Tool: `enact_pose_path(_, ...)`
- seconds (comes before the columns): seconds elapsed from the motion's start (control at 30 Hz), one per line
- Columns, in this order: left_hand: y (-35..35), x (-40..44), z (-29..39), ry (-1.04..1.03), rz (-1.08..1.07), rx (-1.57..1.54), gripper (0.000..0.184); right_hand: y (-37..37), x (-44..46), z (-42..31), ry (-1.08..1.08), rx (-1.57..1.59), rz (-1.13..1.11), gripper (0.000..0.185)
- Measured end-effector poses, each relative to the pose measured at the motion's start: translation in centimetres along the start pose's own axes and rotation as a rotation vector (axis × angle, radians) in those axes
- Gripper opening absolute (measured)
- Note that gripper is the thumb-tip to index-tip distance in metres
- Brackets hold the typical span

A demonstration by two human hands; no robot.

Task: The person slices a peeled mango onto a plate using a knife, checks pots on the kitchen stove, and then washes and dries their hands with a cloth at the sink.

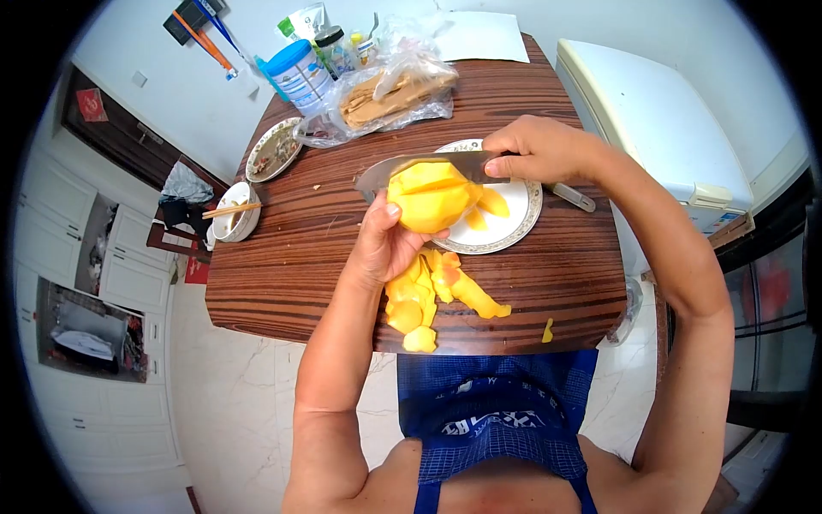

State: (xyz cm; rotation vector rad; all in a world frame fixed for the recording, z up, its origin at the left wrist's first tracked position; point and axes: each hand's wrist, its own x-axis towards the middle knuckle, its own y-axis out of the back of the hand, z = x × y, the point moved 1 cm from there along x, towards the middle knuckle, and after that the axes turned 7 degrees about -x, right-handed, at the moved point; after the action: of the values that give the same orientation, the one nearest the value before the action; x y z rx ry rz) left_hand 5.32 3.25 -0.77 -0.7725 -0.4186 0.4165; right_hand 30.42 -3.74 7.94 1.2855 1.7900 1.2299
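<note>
My left hand (384,240) cups a peeled yellow mango (432,206) from below and holds it over the table. In my right hand (535,147) is the dark handle of a kitchen knife (377,176). Its broad blade lies along the far side of the mango, and cut lines show in the flesh. Under the knife and partly hidden is a white plate (518,218) with a patterned rim. A few mango slices (492,203) rest on it. Mango peels (411,300) are heaped on the wooden table (291,283) below my left hand.
A grey-handled utensil (572,197) lies right of the plate. Further back are a bowl with chopsticks (234,218), a dish of food remains (274,150), a plastic bag with brown contents (394,96) and a blue-lidded tub (297,75). A white freezer (664,111) stands at right.
</note>
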Motion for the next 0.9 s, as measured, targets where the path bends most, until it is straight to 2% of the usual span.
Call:
enact_pose_path(0.17, -0.5, 0.1, -0.5, -0.009, 0.049, -0.007, 0.067, 0.7, 0.4, -0.1, -0.091, 0.201, -0.101, 0.039)
enact_pose_path(0.27, -0.1, 0.3, -0.4, -0.044, 0.103, -0.024, 0.063, 0.7, 1.0, 0.1, -0.018, 0.040, -0.071, 0.037)
enact_pose_path(0.37, -0.3, 0.7, -0.4, -0.098, 0.193, -0.058, 0.059, -0.3, 0.8, -0.9, -0.095, -0.034, 0.011, 0.037)
enact_pose_path(0.43, -0.3, 0.9, -0.5, -0.123, 0.241, -0.076, 0.059, -1.4, 0.7, -1.3, -0.214, 0.107, 0.121, 0.037)
enact_pose_path(0.53, 0.1, 0.9, -0.6, -0.165, 0.252, -0.096, 0.058, -2.3, 0.1, -2.7, -0.244, 0.246, 0.143, 0.036)
enact_pose_path(0.67, 0.2, 0.7, -0.1, -0.168, 0.268, -0.121, 0.058, -2.1, 0.0, -4.6, -0.316, -0.042, 0.165, 0.034)
enact_pose_path(0.9, 0.9, 0.3, 0.2, -0.213, 0.189, -0.080, 0.058, -1.3, -1.1, -5.9, -0.349, -0.197, 0.225, 0.031)
